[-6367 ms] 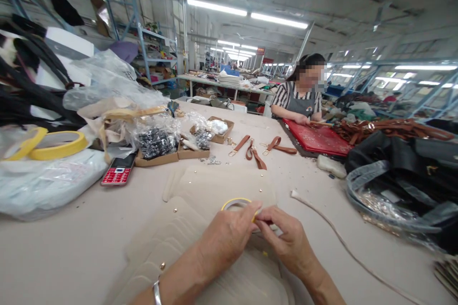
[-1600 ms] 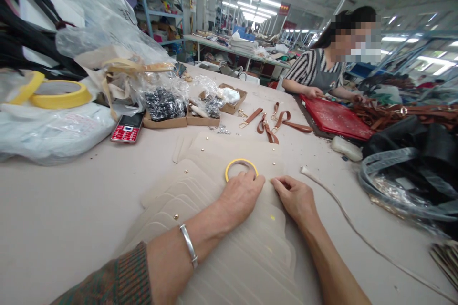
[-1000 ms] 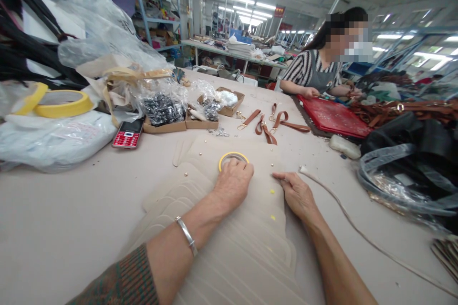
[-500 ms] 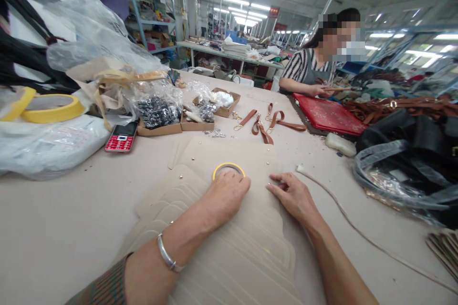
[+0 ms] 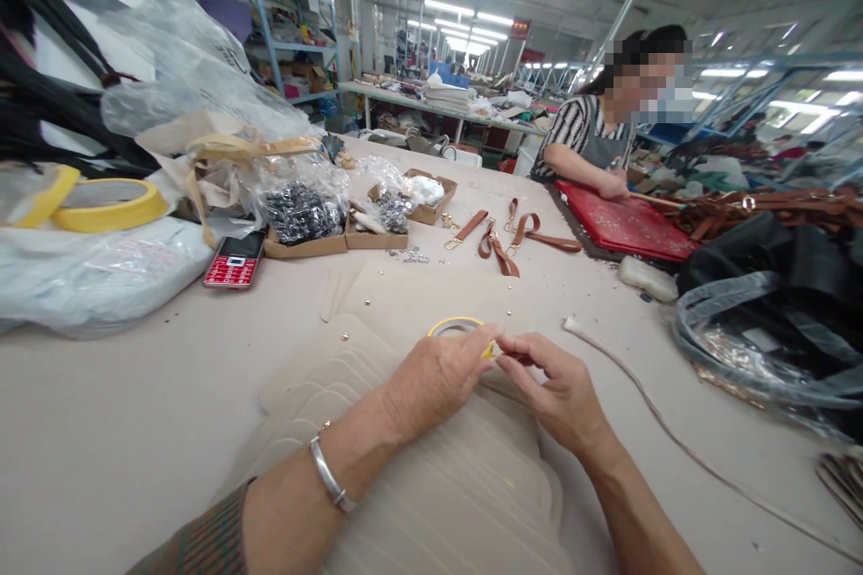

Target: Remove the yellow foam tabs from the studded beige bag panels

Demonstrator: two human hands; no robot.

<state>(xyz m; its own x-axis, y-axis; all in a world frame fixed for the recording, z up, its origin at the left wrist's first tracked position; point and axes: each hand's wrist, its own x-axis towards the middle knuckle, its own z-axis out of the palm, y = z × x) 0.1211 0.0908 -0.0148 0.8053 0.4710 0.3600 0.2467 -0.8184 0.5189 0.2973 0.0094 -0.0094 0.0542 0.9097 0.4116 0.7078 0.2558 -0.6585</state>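
My left hand (image 5: pixel 441 373) is closed around a roll of yellow tape (image 5: pixel 453 323), whose far rim shows above the knuckles. Fingertip to fingertip with it, my right hand (image 5: pixel 553 377) pinches at the tape on the roll's right side; the bit between its fingers is mostly hidden. Beneath both hands lies an overlapping stack of beige bag panels (image 5: pixel 411 467), several with small gold studs (image 5: pixel 368 303) near their far edges.
Small boxes of metal hardware (image 5: pixel 303 243) and a red keypad phone (image 5: pixel 235 260) lie at left, near larger yellow tape rolls (image 5: pixel 111 205). Brown straps (image 5: pixel 499 247) are farther back. A co-worker (image 5: pixel 593 135) sits behind a red board (image 5: pixel 624 220). Black bags (image 5: pixel 755 305) and a cord (image 5: pixel 647 400) occupy the right.
My left hand has moved right with the tape roll, up to my right hand. My right hand's fingers have closed at the roll's edge. The co-worker's arm has shifted over the red board.
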